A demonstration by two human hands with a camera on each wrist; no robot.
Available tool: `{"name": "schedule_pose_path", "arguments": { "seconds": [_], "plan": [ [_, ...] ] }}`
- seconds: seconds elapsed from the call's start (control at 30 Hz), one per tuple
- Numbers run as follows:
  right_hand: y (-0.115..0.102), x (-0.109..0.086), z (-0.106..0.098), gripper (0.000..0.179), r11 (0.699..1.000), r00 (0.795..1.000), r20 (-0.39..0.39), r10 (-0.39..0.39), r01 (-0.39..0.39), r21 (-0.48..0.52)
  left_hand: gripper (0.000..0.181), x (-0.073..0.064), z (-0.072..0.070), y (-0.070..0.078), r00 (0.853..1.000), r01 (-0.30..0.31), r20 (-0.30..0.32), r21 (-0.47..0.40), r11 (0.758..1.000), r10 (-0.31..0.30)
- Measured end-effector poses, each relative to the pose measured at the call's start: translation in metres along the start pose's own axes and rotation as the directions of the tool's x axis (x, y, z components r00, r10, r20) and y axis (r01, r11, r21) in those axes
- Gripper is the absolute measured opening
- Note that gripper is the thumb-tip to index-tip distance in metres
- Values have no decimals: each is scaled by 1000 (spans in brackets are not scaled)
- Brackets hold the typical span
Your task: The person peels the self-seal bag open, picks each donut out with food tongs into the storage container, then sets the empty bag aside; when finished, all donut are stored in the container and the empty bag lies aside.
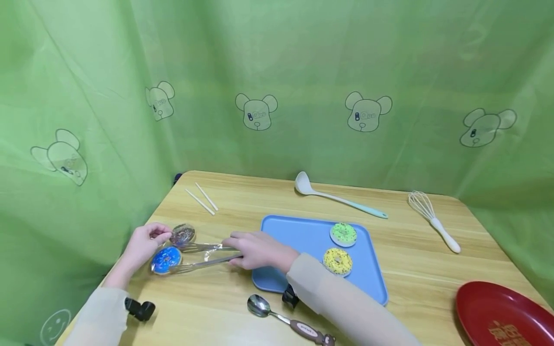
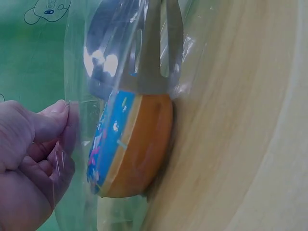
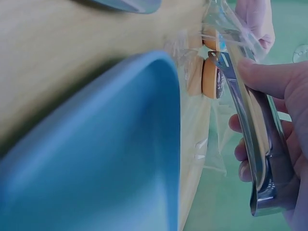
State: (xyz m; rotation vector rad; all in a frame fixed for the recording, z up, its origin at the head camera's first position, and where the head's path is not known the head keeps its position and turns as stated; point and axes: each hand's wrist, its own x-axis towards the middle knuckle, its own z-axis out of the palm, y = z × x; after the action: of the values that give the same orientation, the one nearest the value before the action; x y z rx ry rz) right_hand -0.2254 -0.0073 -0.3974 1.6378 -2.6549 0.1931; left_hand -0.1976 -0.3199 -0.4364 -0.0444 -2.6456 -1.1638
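My left hand (image 1: pixel 142 247) pinches the edge of a clear plastic bag (image 2: pixel 77 72) between thumb and fingers. Metal tongs (image 1: pixel 207 263) are gripped in my right hand (image 1: pixel 259 251), thumb on one arm and fingers on the other. Their slotted ends reach into the bag. At the tips is a blue-iced toy donut (image 1: pixel 166 260) with sprinkles; in the left wrist view one slotted head meets its upper edge. Just behind it lies a brown-iced donut (image 1: pixel 183 234), close to my left fingertips. Whether the tongs clasp either donut is unclear.
A blue tray (image 1: pixel 294 235) bears a green donut (image 1: pixel 344 234) and a yellow donut (image 1: pixel 337 262). Around it lie a spoon (image 1: pixel 285 318), a ladle (image 1: pixel 337 196), a whisk (image 1: pixel 434 221) and two white sticks (image 1: pixel 203 198). A red plate (image 1: pixel 497 307) sits at the front right.
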Motion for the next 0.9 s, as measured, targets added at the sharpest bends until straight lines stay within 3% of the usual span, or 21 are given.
{"name": "schedule_pose_path", "arguments": {
  "seconds": [0.4, 0.9],
  "plan": [
    [2, 12, 11, 44, 998, 1000, 11, -25, 25, 51, 11, -2, -5, 1, 1000, 12, 17, 6, 1000, -12],
    [4, 10, 19, 44, 999, 1000, -8, -23, 23, 23, 16, -7, -12, -4, 998, 57, 19, -41, 998, -56]
  ]
}}
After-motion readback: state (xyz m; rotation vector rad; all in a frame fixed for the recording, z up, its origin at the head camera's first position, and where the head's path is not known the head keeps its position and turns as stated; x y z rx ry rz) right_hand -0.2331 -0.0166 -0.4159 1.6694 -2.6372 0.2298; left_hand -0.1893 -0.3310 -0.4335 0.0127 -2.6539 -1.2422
